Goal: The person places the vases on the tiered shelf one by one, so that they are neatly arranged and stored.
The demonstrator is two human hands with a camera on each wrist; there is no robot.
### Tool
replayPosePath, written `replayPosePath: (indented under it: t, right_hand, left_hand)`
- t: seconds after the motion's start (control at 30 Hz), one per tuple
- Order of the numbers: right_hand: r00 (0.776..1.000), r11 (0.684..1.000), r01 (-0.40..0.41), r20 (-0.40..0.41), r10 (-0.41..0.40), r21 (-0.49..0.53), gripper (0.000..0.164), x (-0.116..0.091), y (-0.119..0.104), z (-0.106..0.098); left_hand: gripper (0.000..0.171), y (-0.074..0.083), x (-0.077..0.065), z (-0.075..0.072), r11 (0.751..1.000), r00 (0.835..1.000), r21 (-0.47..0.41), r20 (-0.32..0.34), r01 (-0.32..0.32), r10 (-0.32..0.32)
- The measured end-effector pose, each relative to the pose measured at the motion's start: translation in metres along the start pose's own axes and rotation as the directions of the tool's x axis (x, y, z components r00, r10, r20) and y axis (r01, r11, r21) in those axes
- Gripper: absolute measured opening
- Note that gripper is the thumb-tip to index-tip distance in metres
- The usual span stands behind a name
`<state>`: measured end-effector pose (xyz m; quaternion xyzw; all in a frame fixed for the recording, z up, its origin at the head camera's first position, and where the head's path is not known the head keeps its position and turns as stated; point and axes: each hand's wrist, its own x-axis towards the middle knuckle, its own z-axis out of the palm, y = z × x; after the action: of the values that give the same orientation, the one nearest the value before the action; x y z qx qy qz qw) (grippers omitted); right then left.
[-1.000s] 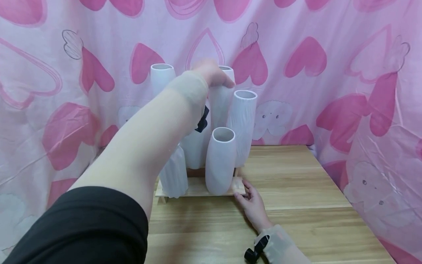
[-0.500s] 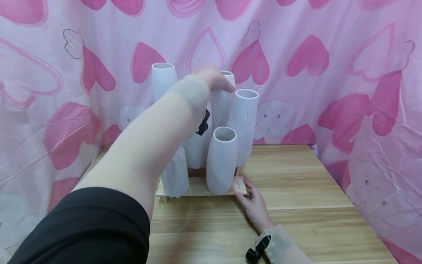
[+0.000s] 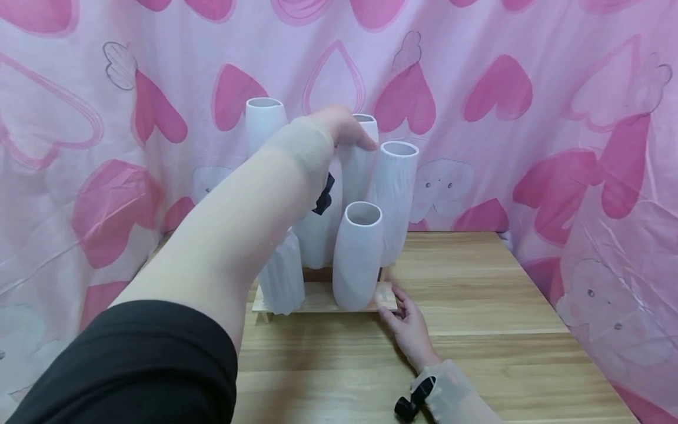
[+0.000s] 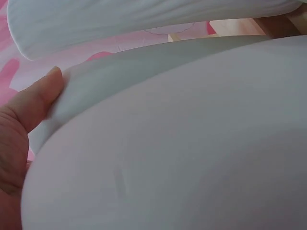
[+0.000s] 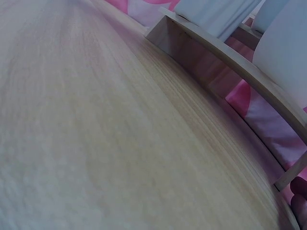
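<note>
My left hand (image 3: 344, 125) reaches over the front vases and grips a tall white vase (image 3: 356, 171) near its rim, at the back of a stepped wooden rack (image 3: 319, 297). In the left wrist view, the thumb (image 4: 41, 98) lies along this vase (image 4: 110, 86), while the fingers are hidden behind a nearer vase (image 4: 168, 143). My right hand (image 3: 409, 330) holds the right end of the rack's low front shelf, thumb at the front edge. Only a bit of its fingertips (image 5: 300, 191) shows in the right wrist view, beside a rack leg.
Two white vases stand on the front shelf, a smooth one (image 3: 357, 259) and a ribbed one (image 3: 282, 280). Behind them are a middle vase (image 3: 318, 238), a ribbed right vase (image 3: 394, 200) and a back left vase (image 3: 265, 121). Pink heart-patterned curtains (image 3: 466, 35) surround the wooden table (image 3: 477, 294).
Over the first half second my left hand lowers slightly with the vase, whose rim drops relative to the others. Since then it stays about level. My right hand keeps its hold on the rack.
</note>
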<state>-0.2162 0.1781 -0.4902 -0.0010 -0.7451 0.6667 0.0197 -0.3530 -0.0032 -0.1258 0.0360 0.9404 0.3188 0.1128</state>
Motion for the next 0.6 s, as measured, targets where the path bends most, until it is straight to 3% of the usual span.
replayPosePath:
  t: [0.13, 0.6]
  right_hand:
    - [1.000, 1.000, 0.008, -0.005, -0.008, -0.006, 0.069, 0.0043, 0.0092, -0.0013]
    - [1.000, 1.000, 0.007, -0.009, -0.007, -0.007, 0.068, 0.0032, 0.0087, 0.0002]
  left_hand:
    - [0.070, 0.0006, 0.0004, -0.0004, 1.000, 1.000, 0.009, 0.007, 0.009, -0.010]
    - [0.068, -0.0055, -0.0002, -0.0042, 1.000, 1.000, -0.018, 0.003, -0.013, 0.013]
